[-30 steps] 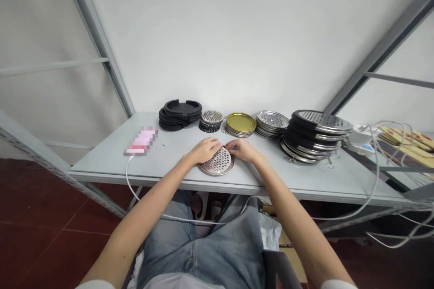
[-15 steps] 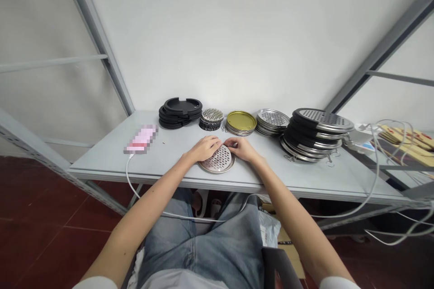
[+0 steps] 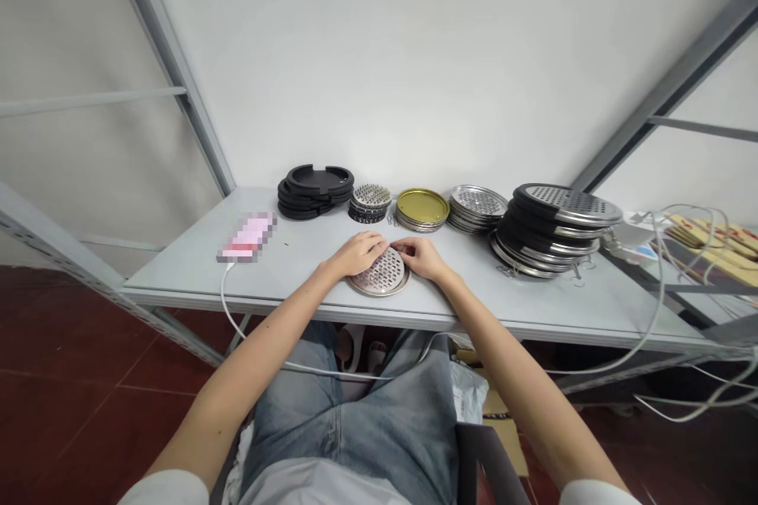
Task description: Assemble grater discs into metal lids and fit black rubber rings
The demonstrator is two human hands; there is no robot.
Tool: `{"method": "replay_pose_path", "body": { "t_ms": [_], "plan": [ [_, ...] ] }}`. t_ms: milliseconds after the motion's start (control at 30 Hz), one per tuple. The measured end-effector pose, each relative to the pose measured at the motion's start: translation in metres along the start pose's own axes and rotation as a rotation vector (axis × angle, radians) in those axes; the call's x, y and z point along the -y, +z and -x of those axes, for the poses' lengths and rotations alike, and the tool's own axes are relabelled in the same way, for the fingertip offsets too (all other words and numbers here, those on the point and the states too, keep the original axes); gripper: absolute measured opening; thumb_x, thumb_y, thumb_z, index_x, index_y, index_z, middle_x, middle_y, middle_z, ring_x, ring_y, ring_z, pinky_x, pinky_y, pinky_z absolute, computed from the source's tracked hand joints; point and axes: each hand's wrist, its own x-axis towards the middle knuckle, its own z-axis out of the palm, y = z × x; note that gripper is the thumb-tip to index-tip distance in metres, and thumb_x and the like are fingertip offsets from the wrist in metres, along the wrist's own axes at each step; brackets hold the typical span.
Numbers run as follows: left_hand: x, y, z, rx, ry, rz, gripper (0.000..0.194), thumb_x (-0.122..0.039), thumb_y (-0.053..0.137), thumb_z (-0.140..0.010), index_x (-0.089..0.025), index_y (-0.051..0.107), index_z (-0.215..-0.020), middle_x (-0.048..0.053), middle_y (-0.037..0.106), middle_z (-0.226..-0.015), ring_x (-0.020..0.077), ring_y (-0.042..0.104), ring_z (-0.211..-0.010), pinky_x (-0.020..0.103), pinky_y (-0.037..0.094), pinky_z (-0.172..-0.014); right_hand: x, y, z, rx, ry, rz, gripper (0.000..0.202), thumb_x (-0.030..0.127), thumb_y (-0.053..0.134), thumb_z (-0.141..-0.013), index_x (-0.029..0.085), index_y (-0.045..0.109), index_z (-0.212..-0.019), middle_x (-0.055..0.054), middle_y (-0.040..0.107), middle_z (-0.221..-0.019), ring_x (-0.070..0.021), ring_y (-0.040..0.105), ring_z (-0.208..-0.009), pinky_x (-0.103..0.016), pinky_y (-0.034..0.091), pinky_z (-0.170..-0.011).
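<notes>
Okay, I see the plate [image 3: 382,271] with holes over a wider dish [image 3: 389,291] on the table [image 3: 296,272]. My left hand [image 3: 360,254] lies with fingers out on the plate's far left side. My right hand [image 3: 418,256] bends its fingers in at the plate's far right edge; I can't tell if they grip anything. I think this step is fixing that edge, so next needs steady holding and small pushes.
</notes>
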Motion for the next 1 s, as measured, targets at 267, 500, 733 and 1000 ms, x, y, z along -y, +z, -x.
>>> {"method": "replay_pose_path", "body": {
  "t_ms": [267, 500, 733, 1000],
  "plan": [
    [0.0001, 0.0004, -0.0004, 0.010, -0.008, -0.013, 0.043, -0.040, 0.030, -0.101, -0.020, 0.066, -0.112, 0.008, 0.064, -0.123, 0.0225, 0.054, -0.119, 0.039, 0.039, -0.108, 0.0000, 0.0014, 0.0004, -0.011, -0.007, -0.002, 0.031, 0.031, 0.059, -0.081, 0.013, 0.076, -0.099, -0.004, 0.072, -0.075, -0.0129, 0.055, -0.059, -0.025, 0.046, -0.059],
    [-0.0012, -0.0009, -0.0009, 0.006, 0.012, -0.021, 0.041, -0.036, 0.029, -0.101, -0.019, 0.066, -0.110, 0.009, 0.064, -0.119, 0.0219, 0.055, -0.116, 0.037, 0.040, -0.106, 0.0001, 0.0025, 0.0005, 0.003, 0.028, -0.010, 0.030, 0.027, 0.058, -0.080, 0.012, 0.076, -0.100, -0.004, 0.073, -0.072, -0.0126, 0.055, -0.056, -0.024, 0.045, -0.059],
    [0.0007, 0.0003, -0.0015, 0.004, 0.006, -0.034, 0.045, -0.036, 0.026, -0.103, -0.019, 0.067, -0.108, 0.008, 0.065, -0.118, 0.0206, 0.056, -0.115, 0.036, 0.041, -0.106, -0.0014, 0.0002, -0.0002, 0.004, -0.005, -0.034, 0.029, 0.023, 0.055, -0.084, 0.014, 0.075, -0.103, -0.007, 0.077, -0.091, -0.0181, 0.067, -0.072, -0.030, 0.053, -0.072],
    [-0.0045, -0.0013, 0.0013, 0.068, -0.095, -0.107, 0.051, -0.045, 0.029, -0.101, -0.017, 0.069, -0.117, 0.012, 0.058, -0.136, 0.0258, 0.048, -0.130, 0.040, 0.034, -0.112, 0.0023, 0.0009, -0.0009, -0.053, 0.039, -0.065, 0.027, 0.019, 0.051, -0.087, 0.018, 0.076, -0.097, -0.007, 0.076, -0.100, -0.0238, 0.070, -0.093, -0.037, 0.054, -0.088]
  ]
}}
